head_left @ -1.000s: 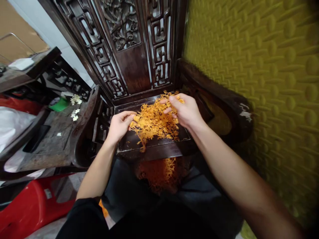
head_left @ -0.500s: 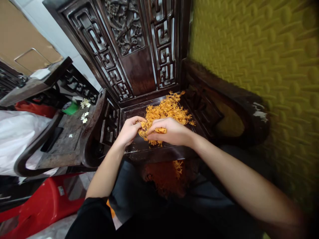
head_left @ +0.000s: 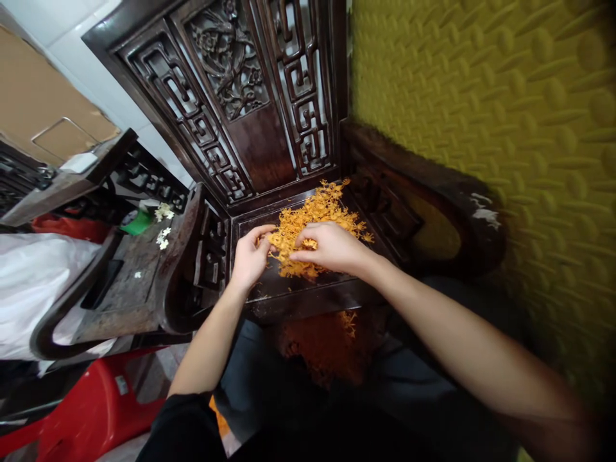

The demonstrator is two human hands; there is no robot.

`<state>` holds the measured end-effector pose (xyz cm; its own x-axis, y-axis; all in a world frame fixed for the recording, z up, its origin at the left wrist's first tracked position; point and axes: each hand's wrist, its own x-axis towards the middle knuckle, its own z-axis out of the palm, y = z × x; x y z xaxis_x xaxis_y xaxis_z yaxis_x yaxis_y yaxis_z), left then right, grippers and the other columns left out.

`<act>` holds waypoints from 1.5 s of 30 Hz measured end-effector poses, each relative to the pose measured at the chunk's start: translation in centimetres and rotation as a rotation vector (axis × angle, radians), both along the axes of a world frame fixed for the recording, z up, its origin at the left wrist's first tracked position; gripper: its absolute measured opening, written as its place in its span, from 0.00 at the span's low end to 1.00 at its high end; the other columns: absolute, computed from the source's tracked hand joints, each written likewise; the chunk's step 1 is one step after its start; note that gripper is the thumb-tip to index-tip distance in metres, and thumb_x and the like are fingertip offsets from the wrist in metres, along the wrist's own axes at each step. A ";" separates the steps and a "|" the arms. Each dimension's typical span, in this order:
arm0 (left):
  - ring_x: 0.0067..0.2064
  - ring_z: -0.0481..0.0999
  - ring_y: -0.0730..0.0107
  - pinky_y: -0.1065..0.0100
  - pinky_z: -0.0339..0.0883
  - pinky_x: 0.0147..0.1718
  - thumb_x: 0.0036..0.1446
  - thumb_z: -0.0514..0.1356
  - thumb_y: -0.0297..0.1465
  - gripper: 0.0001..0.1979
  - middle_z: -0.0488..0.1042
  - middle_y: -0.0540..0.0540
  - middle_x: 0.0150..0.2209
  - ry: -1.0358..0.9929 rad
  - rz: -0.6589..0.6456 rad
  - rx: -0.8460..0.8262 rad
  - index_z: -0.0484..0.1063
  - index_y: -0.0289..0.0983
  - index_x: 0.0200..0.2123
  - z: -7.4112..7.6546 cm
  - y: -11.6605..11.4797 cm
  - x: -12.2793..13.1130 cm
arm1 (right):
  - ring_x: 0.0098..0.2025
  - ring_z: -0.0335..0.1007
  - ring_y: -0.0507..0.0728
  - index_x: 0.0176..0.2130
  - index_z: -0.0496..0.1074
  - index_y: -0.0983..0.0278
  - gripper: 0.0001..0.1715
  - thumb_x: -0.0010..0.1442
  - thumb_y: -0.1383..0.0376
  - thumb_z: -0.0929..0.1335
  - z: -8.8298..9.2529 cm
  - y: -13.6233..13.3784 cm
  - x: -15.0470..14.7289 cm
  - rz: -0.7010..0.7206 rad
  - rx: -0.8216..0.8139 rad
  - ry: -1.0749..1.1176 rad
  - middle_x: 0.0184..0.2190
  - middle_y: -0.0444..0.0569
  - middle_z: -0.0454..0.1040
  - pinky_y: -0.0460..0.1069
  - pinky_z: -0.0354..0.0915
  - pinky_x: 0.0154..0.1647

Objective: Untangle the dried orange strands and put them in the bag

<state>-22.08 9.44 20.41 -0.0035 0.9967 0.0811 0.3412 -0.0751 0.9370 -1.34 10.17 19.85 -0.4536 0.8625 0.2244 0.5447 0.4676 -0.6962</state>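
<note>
A heap of small orange, branching, spidery pieces (head_left: pixel 322 208) lies on the dark wooden chair seat (head_left: pixel 274 289). At the heap's left edge my left hand (head_left: pixel 253 253) has thumb and forefinger closed on one of the orange pieces. My right hand (head_left: pixel 327 247) curls over the front of the heap, with orange pieces showing between its thumb and fingers. The two hands' fingertips are a short way apart, with orange pieces between them. Below the seat's front edge, more orange pieces (head_left: pixel 349 323) show in shadow.
Behind the seat rises a carved chair back (head_left: pixel 262 141). A yellow textured surface (head_left: pixel 457 83) runs along the right, beside the armrest (head_left: pixel 471 199). On the left are another wooden chair with white flower-like pieces (head_left: pixel 163 237), a white bag (head_left: pixel 38 289) and a red plastic stool (head_left: pixel 91 398).
My left fingers have lifted slightly and pulled a little away from my right hand. My right fingers have opened somewhat over the heap. The whole view has shifted slightly.
</note>
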 end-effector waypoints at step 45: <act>0.26 0.75 0.74 0.70 0.70 0.30 0.59 0.65 0.37 0.11 0.75 0.50 0.29 -0.293 -0.103 0.018 0.70 0.37 0.37 1.6 0.8 -2.7 | 0.23 0.67 0.52 0.39 0.82 0.65 0.18 0.59 0.53 0.73 1.1 0.8 1.6 -0.174 -0.252 0.423 0.21 0.45 0.74 0.50 0.63 0.30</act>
